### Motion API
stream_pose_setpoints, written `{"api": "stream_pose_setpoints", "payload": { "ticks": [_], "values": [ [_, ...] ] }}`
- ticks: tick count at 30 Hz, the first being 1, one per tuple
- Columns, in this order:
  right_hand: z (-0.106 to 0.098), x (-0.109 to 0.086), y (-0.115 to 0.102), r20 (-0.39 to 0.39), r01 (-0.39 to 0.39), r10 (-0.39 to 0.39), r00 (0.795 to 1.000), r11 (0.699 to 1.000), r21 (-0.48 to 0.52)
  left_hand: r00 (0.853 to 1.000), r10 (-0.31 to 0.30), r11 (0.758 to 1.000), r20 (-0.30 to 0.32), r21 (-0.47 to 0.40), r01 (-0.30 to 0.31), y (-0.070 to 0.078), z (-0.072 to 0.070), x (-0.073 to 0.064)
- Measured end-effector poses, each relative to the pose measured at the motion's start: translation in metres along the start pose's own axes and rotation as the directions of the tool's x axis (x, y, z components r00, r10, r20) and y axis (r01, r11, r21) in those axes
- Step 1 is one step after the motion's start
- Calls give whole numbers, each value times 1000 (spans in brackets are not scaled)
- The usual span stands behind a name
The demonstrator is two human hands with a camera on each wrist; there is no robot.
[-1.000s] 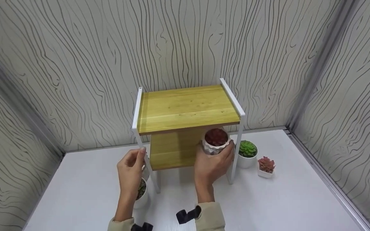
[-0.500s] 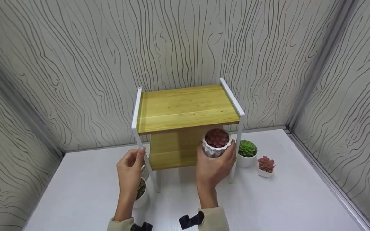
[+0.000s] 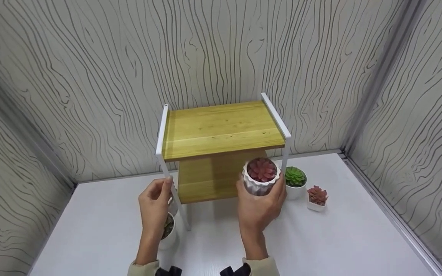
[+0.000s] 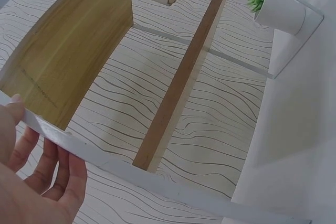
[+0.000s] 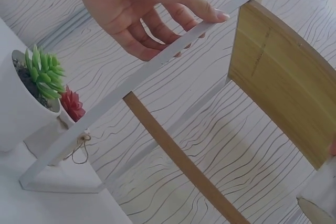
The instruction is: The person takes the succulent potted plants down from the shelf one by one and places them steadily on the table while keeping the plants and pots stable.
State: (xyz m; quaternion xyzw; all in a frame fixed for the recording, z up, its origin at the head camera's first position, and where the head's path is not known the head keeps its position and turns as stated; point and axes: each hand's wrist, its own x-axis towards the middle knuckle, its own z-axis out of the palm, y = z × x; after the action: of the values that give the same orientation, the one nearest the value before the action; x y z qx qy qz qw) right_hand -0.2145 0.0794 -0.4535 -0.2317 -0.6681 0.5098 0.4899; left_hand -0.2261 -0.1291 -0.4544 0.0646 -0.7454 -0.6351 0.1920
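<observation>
My left hand pinches the front left white post of a small two-tier wooden shelf. In the left wrist view, the thumb and fingers of the left hand lie around the white frame. My right hand grips a white fluted pot with a dark red succulent from below and the side. This pot is off the table, in front of the shelf's right part, below the top board's front edge. In the right wrist view, only a bit of the pot shows.
Right of the shelf stand a green succulent in a white pot and a smaller reddish succulent. Another potted succulent is partly hidden behind the left wrist. In the right wrist view, a red succulent pot with twine stands beside it.
My right hand and the red succulent pot have come slightly toward me and to the right, away from the shelf. The left hand stays on the post.
</observation>
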Motion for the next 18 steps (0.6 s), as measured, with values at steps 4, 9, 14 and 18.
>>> {"api": "stream_pose_setpoints", "payload": {
  "ticks": [4, 9, 14, 18],
  "values": [
    [-4, -4, 6, 0, 30, -30, 1000, 1000, -8, 1000, 8, 1000, -7, 7, -8, -4, -2, 0],
    [-11, -7, 14, 2, 63, -63, 998, 998, -1, 1000, 17, 1000, -3, 3, -17, -6, -1, -1],
    [-16, -3, 15, -2, 77, -77, 997, 997, 15, 1000, 31, 999, -4, 16, -31, -3, 0, -2],
    [-20, 0, 14, 3, 85, -85, 996, 996, 35, 999, 35, 999, -4, 20, -35, 0, 2, -1]
  ]
}}
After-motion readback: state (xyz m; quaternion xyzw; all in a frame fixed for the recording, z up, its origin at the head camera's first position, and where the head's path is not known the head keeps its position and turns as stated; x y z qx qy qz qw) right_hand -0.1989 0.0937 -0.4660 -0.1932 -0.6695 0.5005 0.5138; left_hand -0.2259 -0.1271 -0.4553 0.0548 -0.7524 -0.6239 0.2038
